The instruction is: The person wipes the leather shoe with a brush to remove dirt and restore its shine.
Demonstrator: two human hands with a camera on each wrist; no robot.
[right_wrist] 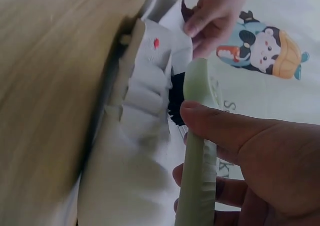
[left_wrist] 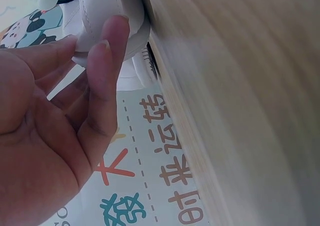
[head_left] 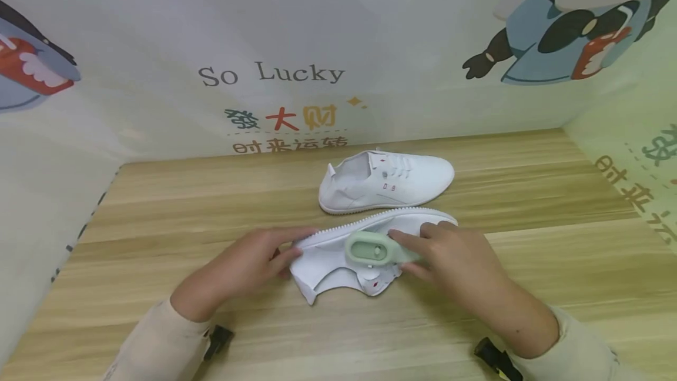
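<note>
A white lace-up shoe (head_left: 322,260) lies on its side on the table, its sole edge facing away and its opening toward me. At the heel, my left hand (head_left: 251,266) grips it between thumb and fingers; the left wrist view shows the fingertips on the heel (left_wrist: 107,10). My right hand (head_left: 460,257) holds a pale green brush (head_left: 370,249) by its handle, over the shoe's side. Dark bristles (right_wrist: 176,98) under the brush head meet the white upper close to the laces in the right wrist view.
A second white shoe (head_left: 423,178) stands upright just behind, toe to the right. The wooden table (head_left: 211,193) ends at a printed backdrop (head_left: 402,87) at the back and sides. Black straps (head_left: 218,340) show at both sleeves.
</note>
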